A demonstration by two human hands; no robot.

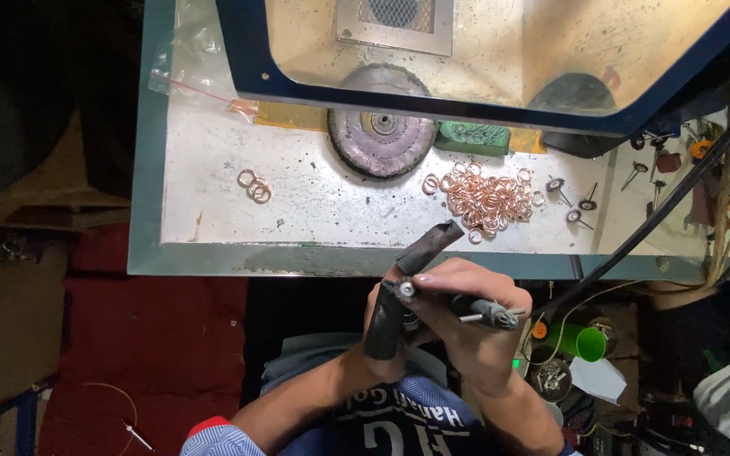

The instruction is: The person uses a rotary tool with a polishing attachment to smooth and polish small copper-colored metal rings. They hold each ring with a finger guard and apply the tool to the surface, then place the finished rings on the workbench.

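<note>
Two hands meet just below the near edge of the bench (213,257), and I read both as closed. My left hand (386,325), its fingers sheathed in dark guards, pinches something small at the fingertips; I cannot tell what, perhaps a ring. My right hand (466,325) is wrapped around a rotary handpiece (490,312) whose long axis runs left to right, its tip pointing left into the left grip. Its black cable (661,211) trails off to the right. Up on the bench, well apart from both hands, lie a pile of copper rings (485,198), a few loose rings (255,187) and a buffing wheel (380,131).
</note>
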